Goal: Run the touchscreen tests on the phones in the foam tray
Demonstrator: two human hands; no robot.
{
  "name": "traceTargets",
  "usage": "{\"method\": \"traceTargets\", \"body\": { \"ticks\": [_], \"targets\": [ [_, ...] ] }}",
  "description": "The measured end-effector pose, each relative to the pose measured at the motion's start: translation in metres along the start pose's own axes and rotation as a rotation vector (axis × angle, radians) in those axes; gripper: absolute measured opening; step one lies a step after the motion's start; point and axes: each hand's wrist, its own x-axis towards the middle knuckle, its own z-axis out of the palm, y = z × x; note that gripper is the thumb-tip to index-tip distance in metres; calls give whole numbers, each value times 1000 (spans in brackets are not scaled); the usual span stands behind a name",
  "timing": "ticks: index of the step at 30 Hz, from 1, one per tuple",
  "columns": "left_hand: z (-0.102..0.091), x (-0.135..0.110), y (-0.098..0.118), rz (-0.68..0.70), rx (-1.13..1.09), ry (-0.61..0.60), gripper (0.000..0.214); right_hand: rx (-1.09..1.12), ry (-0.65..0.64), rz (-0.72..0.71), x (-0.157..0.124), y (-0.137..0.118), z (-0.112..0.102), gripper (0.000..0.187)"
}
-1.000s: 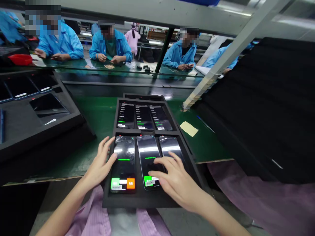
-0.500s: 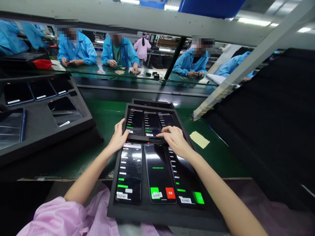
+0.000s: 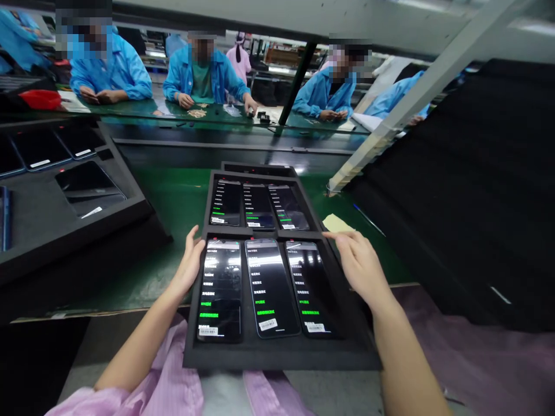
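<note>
A black foam tray (image 3: 281, 353) lies in front of me, its near end out over the table's front edge. In its slots sit several smartphones (image 3: 272, 289) in two rows, their lit screens listing white and green lines of text. My left hand (image 3: 189, 263) is closed on the tray's left side, thumb against the rim and fingers along the outside. Beside the right rim is my right hand (image 3: 358, 263), holding nothing. Its index finger is stretched to the rim and the other fingers are partly hidden.
Another black tray (image 3: 39, 196) with dark phones stands at the left. Yellow paper (image 3: 337, 223) and a pen (image 3: 368, 219) lie to the right, near a slanting white post (image 3: 368, 147). Several co-workers in blue sit across the bench; black cloth (image 3: 477, 190) hangs at the right.
My right hand has moved from the phones to the tray's right rim. The green and red buttons on the near phones have given way to text lists. The view has shifted.
</note>
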Motion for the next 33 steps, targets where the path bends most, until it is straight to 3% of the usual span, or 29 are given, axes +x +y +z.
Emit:
{"method": "traceTargets", "body": {
  "ticks": [4, 9, 15, 20, 25, 29, 33],
  "targets": [
    [-6, -30, -12, -57, -30, -14, 56, 68, -23, 221, -44, 24, -6, 45],
    [-6, -42, -19, -26, -5, 12, 56, 215, -33, 498, -85, 31, 5, 52],
    [-5, -42, -16, 122, -1, 45, 69, 414, -49, 595, -99, 21, 8, 55],
    [-4, -15, -7, 173, -41, -6, 83, 417, 66, 509, -79, 7, 1, 55],
    [14, 31, 4, 266, -43, -52, 89, 501, 93, 457, -22, 14, 1, 53],
    [27, 53, 14, 430, 42, -103, 72, 480, 134, 425, 21, 23, 5, 49],
    [31, 52, 20, 522, 225, -154, 50, 286, 79, 420, 31, 29, 5, 46]
  ]
}}
